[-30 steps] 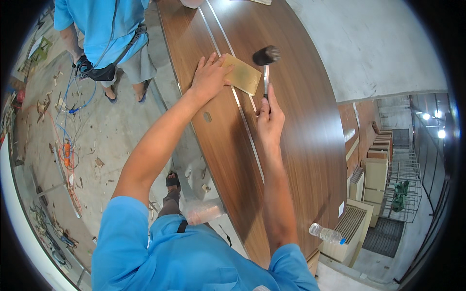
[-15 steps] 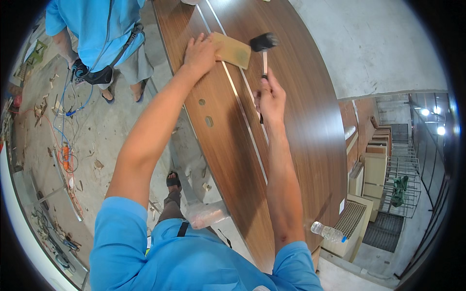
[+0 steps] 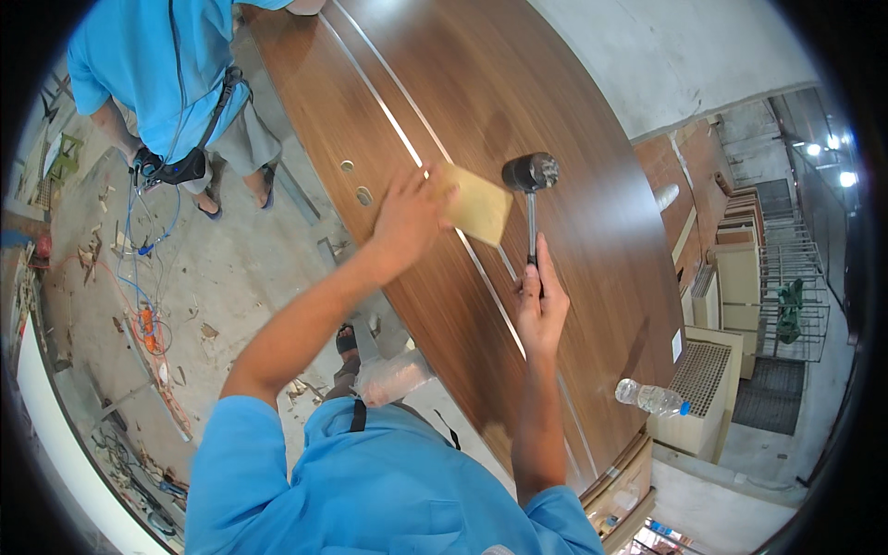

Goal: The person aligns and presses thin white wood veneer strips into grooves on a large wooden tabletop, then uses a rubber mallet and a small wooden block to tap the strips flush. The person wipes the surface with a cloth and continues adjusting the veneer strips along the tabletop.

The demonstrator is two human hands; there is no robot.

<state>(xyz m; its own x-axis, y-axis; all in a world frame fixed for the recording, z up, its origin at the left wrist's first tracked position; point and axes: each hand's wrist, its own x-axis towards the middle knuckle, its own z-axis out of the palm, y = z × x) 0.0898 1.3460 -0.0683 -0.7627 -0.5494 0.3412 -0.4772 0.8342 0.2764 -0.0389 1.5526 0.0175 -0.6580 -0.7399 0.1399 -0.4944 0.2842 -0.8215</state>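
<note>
A brown wood-grain door panel [image 3: 592, 250] lies in front of me, with two thin silvery strips [image 3: 381, 96] running along it. My left hand [image 3: 407, 222], slightly blurred, grips the edge of a flat, yellowish rectangular block [image 3: 479, 208] over the strips. Whether the block touches the panel I cannot tell. In my right hand [image 3: 543, 301] is the handle of a rubber mallet [image 3: 531, 173]. Its black head, worn pale at one end, is raised just right of the block, apart from it. Two holes [image 3: 363, 195] pierce the panel left of my left hand.
A co-worker in a blue shirt [image 3: 162, 74] stands at the far left, beside the panel. A clear plastic bottle [image 3: 650, 398] lies by the panel's right edge. Hoses [image 3: 143, 250] and scraps litter the floor at left. Stacked boards [image 3: 740, 287] stand to the right.
The block and my left hand have moved toward me along the strips. My right hand has come nearer too with the mallet. The whole view has shifted somewhat.
</note>
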